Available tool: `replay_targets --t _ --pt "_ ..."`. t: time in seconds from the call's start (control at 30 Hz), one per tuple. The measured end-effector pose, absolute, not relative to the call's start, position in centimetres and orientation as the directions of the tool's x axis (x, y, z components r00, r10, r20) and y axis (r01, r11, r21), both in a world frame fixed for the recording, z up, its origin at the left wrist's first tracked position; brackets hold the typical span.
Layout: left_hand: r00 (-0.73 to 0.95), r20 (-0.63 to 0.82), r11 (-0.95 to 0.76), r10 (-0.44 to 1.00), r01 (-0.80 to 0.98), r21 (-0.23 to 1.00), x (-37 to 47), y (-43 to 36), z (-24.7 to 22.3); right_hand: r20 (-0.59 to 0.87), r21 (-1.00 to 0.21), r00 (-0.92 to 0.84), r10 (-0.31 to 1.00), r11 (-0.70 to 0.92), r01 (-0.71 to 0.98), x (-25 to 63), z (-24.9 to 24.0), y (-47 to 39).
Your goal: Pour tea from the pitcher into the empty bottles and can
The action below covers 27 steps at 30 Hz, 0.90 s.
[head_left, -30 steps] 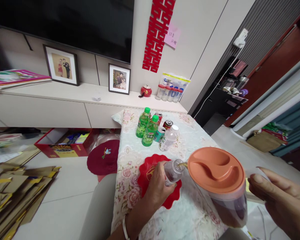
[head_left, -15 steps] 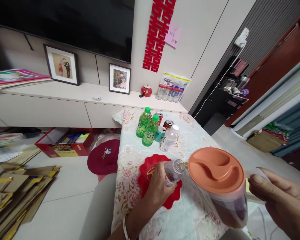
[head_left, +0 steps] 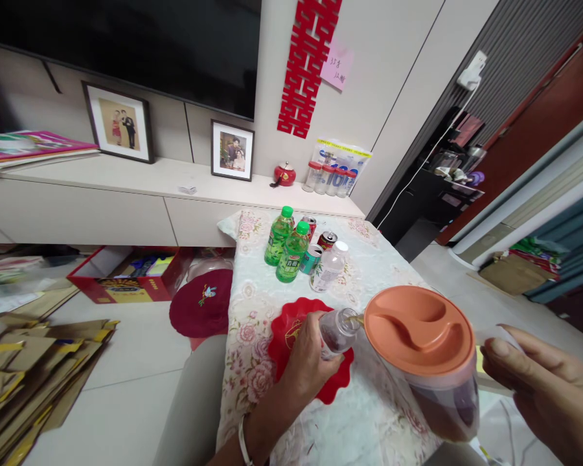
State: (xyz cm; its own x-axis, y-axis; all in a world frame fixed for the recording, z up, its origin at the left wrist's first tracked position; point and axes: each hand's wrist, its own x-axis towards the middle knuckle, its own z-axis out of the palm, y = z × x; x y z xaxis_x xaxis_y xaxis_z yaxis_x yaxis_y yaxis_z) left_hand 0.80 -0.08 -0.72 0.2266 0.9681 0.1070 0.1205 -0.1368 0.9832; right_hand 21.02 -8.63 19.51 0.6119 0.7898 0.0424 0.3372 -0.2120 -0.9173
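Note:
My left hand (head_left: 307,359) is wrapped round a clear plastic bottle (head_left: 339,330), tilted with its uncapped mouth toward the right. Below it lies a red scalloped tray (head_left: 284,327). By its handle, my right hand (head_left: 534,375) grips a clear pitcher (head_left: 442,401) with an orange lid (head_left: 420,330). Dark liquid shows inside the tipped pitcher. From its spout a thin brownish stream runs into the bottle's mouth. Farther back on the table stand two green drink bottles (head_left: 291,252), a clear bottle with a white cap (head_left: 329,266) and several cans (head_left: 311,257).
A floral tablecloth (head_left: 252,310) covers the table, which meets a white TV cabinet (head_left: 194,213). On the left are a maroon stool (head_left: 201,304), a red box (head_left: 126,285) and flattened cardboard (head_left: 43,369). Red-lidded jars (head_left: 328,181) stand on the cabinet.
Both hands, the bottle and the pitcher hold nearly the same positions. The stream keeps running into the bottle; the view has shifted very slightly.

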Motion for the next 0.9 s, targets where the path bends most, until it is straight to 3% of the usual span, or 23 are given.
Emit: replay_targets --t 0.3,0.6,0.9 --pt "0.222 0.105 -0.139 0.969 0.143 0.98 0.8 -0.1 -0.5 -0.005 -0.927 0.476 0.88 -0.182 0.327 24.1 17.7 -9.7" --pt "0.241 0.126 -0.171 0.962 0.174 0.97 0.6 -0.2 -0.3 -0.006 -0.931 0.474 0.881 -0.178 0.318 24.7 17.1 -9.7" --pt "0.233 0.11 -0.131 0.966 0.074 0.989 0.7 0.0 -0.6 -0.03 -0.939 0.528 0.849 -0.205 0.277 24.3 17.2 -9.7"
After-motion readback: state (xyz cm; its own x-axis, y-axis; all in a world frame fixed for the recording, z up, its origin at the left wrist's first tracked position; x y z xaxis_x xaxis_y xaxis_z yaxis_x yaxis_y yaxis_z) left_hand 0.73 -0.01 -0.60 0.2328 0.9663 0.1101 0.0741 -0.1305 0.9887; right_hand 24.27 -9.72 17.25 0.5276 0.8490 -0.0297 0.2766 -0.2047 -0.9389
